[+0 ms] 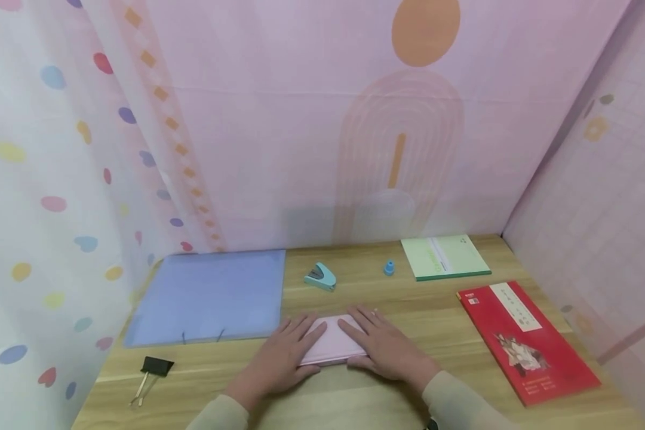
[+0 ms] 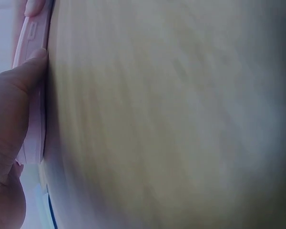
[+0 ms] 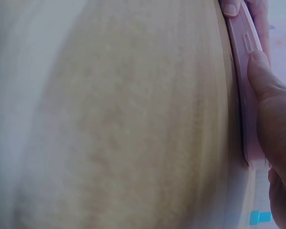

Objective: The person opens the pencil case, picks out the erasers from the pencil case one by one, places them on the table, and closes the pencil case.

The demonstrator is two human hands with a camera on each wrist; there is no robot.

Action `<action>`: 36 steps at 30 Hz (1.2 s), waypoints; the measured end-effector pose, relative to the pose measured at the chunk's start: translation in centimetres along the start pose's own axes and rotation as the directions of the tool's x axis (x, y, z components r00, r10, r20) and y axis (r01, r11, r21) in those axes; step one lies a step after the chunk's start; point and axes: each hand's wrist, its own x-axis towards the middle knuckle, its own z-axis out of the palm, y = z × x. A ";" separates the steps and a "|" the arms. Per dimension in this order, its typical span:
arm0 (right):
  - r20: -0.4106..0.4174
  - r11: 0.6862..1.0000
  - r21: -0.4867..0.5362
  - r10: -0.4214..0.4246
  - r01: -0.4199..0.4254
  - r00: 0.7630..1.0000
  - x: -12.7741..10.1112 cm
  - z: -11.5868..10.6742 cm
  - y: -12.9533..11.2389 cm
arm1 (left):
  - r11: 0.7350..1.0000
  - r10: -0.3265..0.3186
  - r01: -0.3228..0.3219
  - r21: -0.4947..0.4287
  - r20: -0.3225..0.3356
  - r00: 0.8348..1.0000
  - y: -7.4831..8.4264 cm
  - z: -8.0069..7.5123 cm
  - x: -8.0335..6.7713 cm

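Observation:
A flat pink case (image 1: 335, 341) with a lid seam lies on the table between my two hands. A small slot shows in the front side of the case (image 3: 247, 43) in the right wrist view. Across its left part rests my left hand (image 1: 280, 353), fingers stretched forward, its thumb (image 2: 35, 64) against the front side. On the right part lies my right hand (image 1: 387, 346), fingers likewise extended, with its thumb (image 3: 260, 71) touching the front side near the slot. Both index fingers point inward over the lid.
Behind the case are a teal stapler (image 1: 320, 277) and a small blue cone-shaped piece (image 1: 389, 267). A blue folder (image 1: 209, 298) and a black binder clip (image 1: 157, 365) lie left. On the right are a green notebook (image 1: 446, 257) and a red book (image 1: 527, 340).

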 end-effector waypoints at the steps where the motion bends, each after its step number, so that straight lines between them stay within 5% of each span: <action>1: -0.005 1.000 0.002 -0.002 0.002 1.000 0.0 0.0 0.0 | 1.000 -0.001 0.001 0.002 0.001 1.000 0.0 0.0 0.0; 36: -0.045 0.999 -0.038 -0.039 0.037 0.998 0.0 0.2 0.1 | 0.999 0.006 -0.006 0.042 0.005 1.000 0.4 -0.4 0.1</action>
